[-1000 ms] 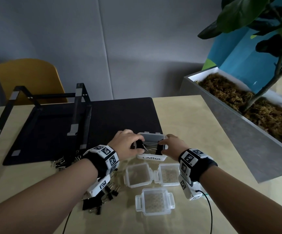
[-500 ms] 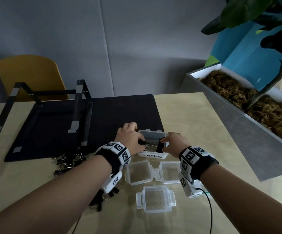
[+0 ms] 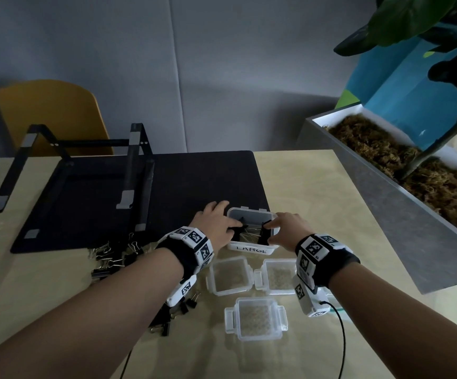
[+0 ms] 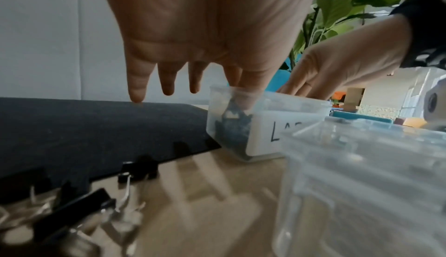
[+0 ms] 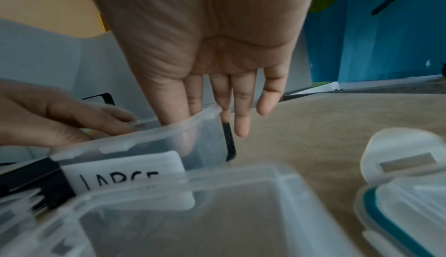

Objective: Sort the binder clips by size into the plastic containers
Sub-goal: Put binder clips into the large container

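Both hands are at the container labelled LARGE (image 3: 252, 248), one on each side.

Left hand (image 3: 216, 224): thumb and index dip inside the container's left end, onto a black binder clip (image 3: 239, 228) there. Whether they pinch it or just touch it I cannot tell, since the frosted wall blurs it in the left wrist view. The other three fingers (image 4: 137, 83) hang straight and spread outside the container, tips just above the black mat (image 3: 167, 187).

Right hand (image 3: 287, 228): thumb and index reach into the right end, at a second black clip (image 3: 264, 232). Grip unclear too. The remaining fingers (image 5: 242, 108) are extended, loose, outside the right wall over the table (image 3: 317, 187).

Inside the container: black clips with silver wire handles lying between the two sets of fingertips.

Nearer than the fingers: three empty clear containers, left (image 3: 230, 276), right (image 3: 276, 276) and nearest (image 3: 256, 318), all with their latches open. Unsorted binder clips (image 3: 112, 259) lie in a pile left of the left wrist, at the mat's near edge, with more (image 3: 178, 310) under the left forearm.

Beyond the fingers: a black metal stand (image 3: 129, 181) on the mat, a yellow chair (image 3: 52, 116) and a grey wall. Right of the right hand, well apart: a grey planter (image 3: 402, 214) with moss and a leafy plant. The right wrist view shows a teal-sealed lid (image 5: 395, 213) near the wrist.
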